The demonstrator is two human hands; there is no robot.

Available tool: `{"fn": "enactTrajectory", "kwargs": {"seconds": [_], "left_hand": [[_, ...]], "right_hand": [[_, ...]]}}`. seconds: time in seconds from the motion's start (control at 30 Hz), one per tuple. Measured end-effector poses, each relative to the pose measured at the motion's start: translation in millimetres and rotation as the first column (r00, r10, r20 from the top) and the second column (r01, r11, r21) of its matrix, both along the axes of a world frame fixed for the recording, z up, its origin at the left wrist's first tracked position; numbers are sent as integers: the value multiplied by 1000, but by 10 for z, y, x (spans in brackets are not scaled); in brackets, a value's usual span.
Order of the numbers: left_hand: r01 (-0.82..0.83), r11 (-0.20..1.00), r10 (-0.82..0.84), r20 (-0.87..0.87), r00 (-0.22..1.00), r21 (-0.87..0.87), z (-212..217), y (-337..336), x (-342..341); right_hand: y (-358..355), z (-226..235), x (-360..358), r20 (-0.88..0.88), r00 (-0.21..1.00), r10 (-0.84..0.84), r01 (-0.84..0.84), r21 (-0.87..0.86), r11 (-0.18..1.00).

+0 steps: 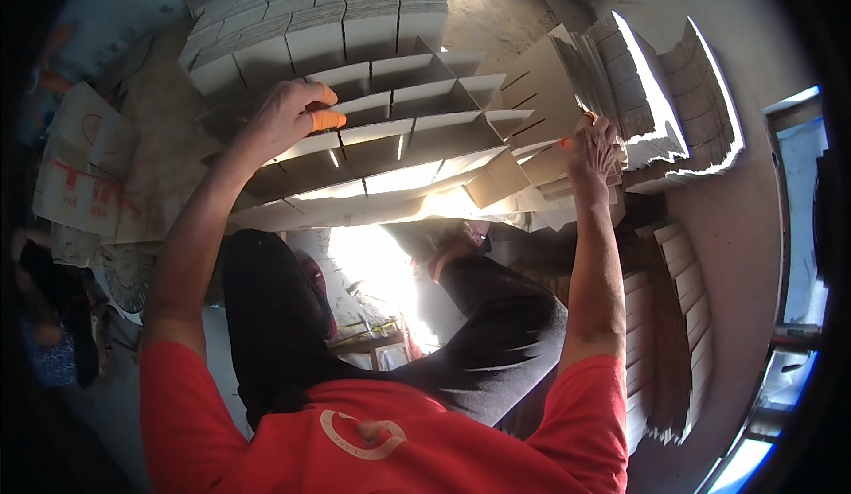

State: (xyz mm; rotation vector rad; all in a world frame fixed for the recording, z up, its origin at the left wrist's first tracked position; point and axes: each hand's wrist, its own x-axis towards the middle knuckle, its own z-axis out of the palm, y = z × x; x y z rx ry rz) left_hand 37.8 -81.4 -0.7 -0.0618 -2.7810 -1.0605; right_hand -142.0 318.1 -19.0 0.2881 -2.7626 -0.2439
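Head view: a dim workroom with a bare concrete floor (496,15), bright light glaring between the person's knees, and cardboard stacked on all sides. A cardboard divider grid (390,131) lies slanted in front of the person, its slotted strips interlocked into cells. The left hand (288,113) (orange rubber tips on its fingers, likely for grip) clamps the grid's left edge, probably to steady it. The right hand (594,144) pinches a loose slotted strip (541,77) at the grid's right end, beside a fanned stack of strips (647,95) kept within easy reach. More flat piles (301,7) sit behind the grid.
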Motion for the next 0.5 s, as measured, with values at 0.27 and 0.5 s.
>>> {"fn": "enactTrajectory", "kwargs": {"seconds": [0.27,0.5], "left_hand": [[-15,992,-23,-288,957,-128,225,511,296],[118,981,-168,-370,914,-155,245,1389,-81]], "right_hand": [[294,6,-320,-43,992,122,-129,-339,932],[272,-9,-266,-197,976,96,-165,-373,913]]}}
